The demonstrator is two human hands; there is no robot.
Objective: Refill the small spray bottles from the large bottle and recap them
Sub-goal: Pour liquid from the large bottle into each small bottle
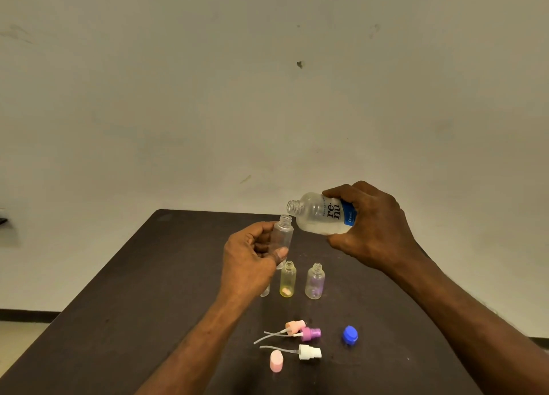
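Hidden: your left hand (252, 255) covers the lower half of the clear small bottle (282, 237), and behind your wrist only the base of another small bottle (265, 291) peeks out; you cannot tell its colour.
Hard to make out: liquid pools low in the large bottle (322, 215), but whether any runs from its neck is not clear.
Cut off: both your forearms leave the bottom edge, and the bench (148, 290) runs out of view at the bottom.
Writing: the large bottle's label reads "re nu" in dark letters, with "fresh" on a blue band; the smaller print is too fine to read.
Left fingers: curled round the clear small bottle, thumb across its front, holding it upright above the bench.
Right hand (374, 225): fingers wrapped round the large bottle's base, tipping it on its side, its open neck just above the small bottle's mouth.
On the bench: a yellow bottle (287, 280) and a purple-tinted bottle (315, 281) stand uncapped, side by side.
Nearer you: peach sprayer (294, 327), purple sprayer (311, 333) and white sprayer (309, 352) lie with tubes pointing left; a pink cap (276, 361) and a blue cap (350, 334) lie apart.
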